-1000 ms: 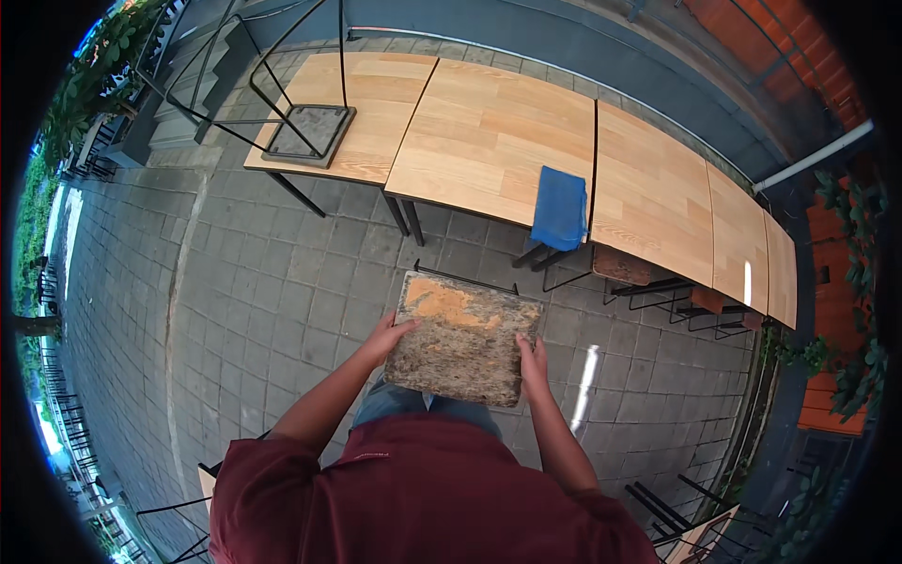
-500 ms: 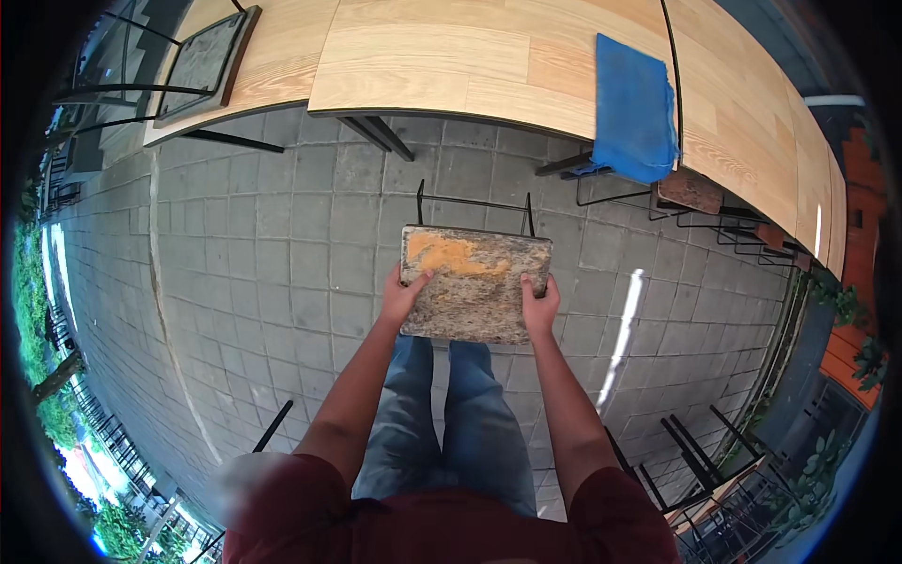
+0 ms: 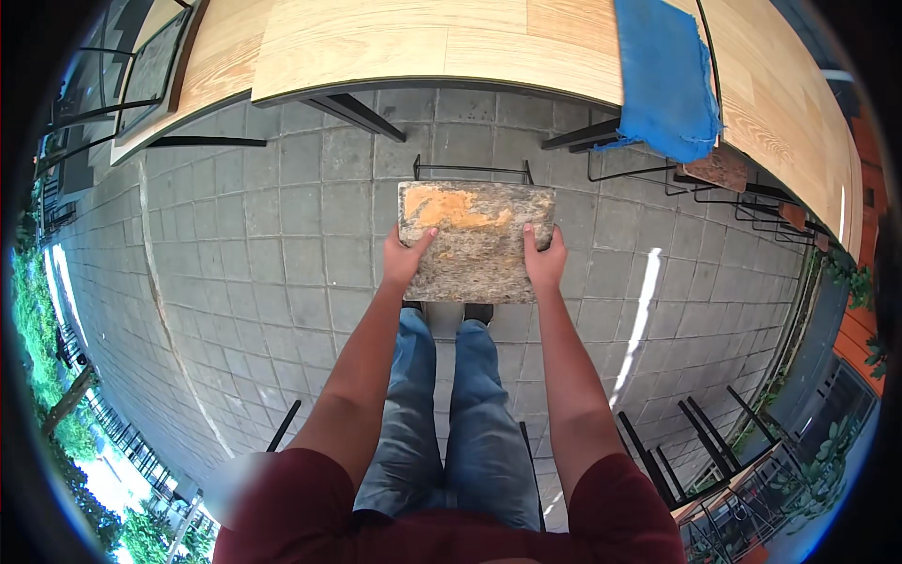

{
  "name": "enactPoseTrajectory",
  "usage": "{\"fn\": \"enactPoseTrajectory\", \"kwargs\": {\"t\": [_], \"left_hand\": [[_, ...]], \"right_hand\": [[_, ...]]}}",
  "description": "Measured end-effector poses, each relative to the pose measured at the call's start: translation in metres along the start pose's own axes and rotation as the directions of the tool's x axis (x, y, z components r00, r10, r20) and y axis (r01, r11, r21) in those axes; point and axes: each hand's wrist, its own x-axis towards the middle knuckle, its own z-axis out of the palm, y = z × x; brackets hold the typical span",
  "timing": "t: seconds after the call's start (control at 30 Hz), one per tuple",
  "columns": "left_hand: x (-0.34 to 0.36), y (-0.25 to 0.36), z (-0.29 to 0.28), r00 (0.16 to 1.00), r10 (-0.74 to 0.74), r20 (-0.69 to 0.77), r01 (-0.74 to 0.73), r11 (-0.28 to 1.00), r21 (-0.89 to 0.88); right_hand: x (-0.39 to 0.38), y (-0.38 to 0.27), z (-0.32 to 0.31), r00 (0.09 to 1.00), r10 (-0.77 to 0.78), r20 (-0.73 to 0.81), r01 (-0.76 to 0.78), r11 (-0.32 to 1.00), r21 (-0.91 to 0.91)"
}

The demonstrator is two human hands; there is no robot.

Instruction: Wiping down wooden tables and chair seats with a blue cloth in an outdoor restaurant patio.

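Note:
Between my two hands is a stool (image 3: pixel 474 254) with a worn, mottled wooden seat, an orange-yellow patch on its far part and thin black metal legs showing beyond the far edge. My left hand (image 3: pixel 407 252) grips the seat's left edge, thumb on top. On the right edge my right hand (image 3: pixel 544 258) holds it the same way. The fingers under the seat are hidden. Ahead stands a long table (image 3: pixel 376 42) with a light wood top and black legs. A blue cloth (image 3: pixel 662 85) with a frayed edge hangs over its front edge.
An upturned stool (image 3: pixel 155 70) rests on the table's far left. More stools (image 3: pixel 714 172) stand under the table at right. Behind me on the right are black-legged pieces of furniture (image 3: pixel 705 451). Grey paving (image 3: pixel 272 235) covers the ground; plants (image 3: pixel 827 470) line the right side.
The stool and both hands have moved forward, toward the table. The table and blue cloth now appear nearer, and my shoes show below the seat. Both hands keep their grip.

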Motion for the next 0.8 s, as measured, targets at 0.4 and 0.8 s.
{"fn": "enactPoseTrajectory", "kwargs": {"t": [0.4, 0.8], "left_hand": [[-0.007, 0.026, -0.011, 0.999, -0.011, -0.048, 0.041, 0.728, 0.685], [-0.183, 0.186, -0.107, 0.863, 0.208, 0.460, -0.375, 0.875, 0.307]], "right_hand": [[-0.021, -0.048, -0.054, 0.964, 0.000, 0.264, 0.136, 0.857, -0.497], [-0.200, -0.092, -0.213, 0.696, -0.010, 0.718, 0.169, 0.974, -0.151]]}}
